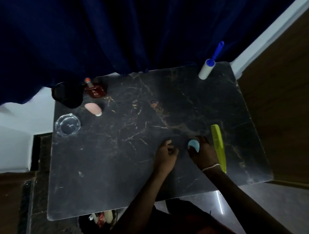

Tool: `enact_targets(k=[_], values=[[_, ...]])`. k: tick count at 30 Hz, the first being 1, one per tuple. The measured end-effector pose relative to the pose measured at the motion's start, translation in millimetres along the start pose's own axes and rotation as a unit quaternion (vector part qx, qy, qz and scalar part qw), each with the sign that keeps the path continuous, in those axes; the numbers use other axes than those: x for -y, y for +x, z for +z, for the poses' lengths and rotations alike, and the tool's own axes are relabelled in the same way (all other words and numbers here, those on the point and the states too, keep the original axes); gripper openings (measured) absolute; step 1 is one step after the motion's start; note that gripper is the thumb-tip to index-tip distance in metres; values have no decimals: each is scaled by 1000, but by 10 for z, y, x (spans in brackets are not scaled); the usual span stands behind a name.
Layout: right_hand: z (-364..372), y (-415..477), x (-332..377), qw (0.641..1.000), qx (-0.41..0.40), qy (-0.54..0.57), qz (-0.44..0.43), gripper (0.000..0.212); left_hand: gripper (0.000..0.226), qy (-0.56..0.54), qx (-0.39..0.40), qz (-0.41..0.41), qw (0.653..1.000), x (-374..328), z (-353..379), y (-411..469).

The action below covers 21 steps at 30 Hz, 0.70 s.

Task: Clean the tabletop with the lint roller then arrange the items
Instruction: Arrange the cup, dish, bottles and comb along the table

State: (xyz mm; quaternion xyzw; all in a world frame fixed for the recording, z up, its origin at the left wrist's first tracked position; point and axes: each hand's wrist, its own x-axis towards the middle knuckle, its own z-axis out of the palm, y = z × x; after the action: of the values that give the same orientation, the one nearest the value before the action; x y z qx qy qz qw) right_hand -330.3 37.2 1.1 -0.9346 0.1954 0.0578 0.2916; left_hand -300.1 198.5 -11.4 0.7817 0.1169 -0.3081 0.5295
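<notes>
Blue sponge (194, 145) in right hand (204, 154); one comb (219, 147).

Partly hidden under the right hand (205, 155): a pale blue rounded object (194, 145), kind unclear. Lower stretch of the green comb (219, 147) covered by the wrist and bracelet. Far edge of the bench (117, 174) lost behind the blue curtain (125, 31). Label on the red bottle (95, 90) too blurred to read. Dark round object (64, 94) beside it indistinct. Contents of the bin (98, 225) under the near edge mostly concealed. Left hand (166, 155) curled, fingertips unclear.
</notes>
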Motion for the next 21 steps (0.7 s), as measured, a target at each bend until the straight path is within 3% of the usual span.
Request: enact_targets(k=[6,10,21], values=[[-142,111,-415,990,106,-64,72,44,29,-46,29,-88,995,-199,593,-5],[-119,140,-520,986,141,-54,69,40,29,-31,26,-95,995,-233,795,-9],[-21,249,-246,991,121,-2,59,30,15,-91,-30,-106,990,-233,565,24]])
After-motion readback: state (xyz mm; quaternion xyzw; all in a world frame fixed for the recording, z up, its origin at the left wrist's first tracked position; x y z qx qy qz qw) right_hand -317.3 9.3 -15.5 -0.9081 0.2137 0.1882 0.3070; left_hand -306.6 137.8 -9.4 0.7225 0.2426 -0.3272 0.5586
